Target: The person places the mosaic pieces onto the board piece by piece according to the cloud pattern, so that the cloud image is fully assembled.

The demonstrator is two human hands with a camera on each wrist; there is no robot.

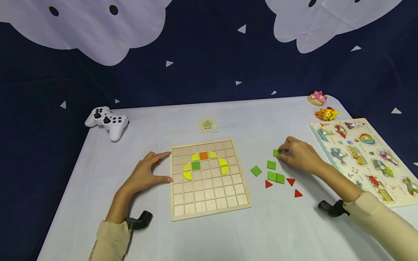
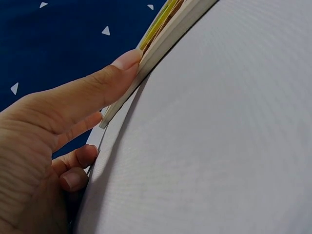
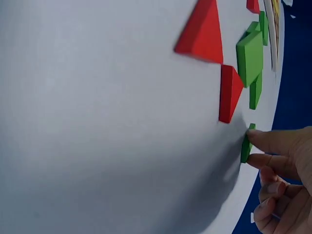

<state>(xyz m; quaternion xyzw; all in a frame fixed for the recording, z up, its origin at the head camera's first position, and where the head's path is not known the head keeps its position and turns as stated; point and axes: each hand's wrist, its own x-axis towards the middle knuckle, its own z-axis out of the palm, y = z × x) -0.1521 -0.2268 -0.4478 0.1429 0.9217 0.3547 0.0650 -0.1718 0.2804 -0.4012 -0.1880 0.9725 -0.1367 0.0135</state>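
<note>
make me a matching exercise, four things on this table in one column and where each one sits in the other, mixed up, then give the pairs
Things:
1. game controller
2. orange square tile
3. vehicle peg puzzle
4. left hand

Places:
A. at the table's right edge
B. against the left edge of the wooden grid board
C. near the table's far left corner
D. in the grid board, between two yellow pieces

Pairs: 1-C, 2-D, 3-A, 4-B
</note>
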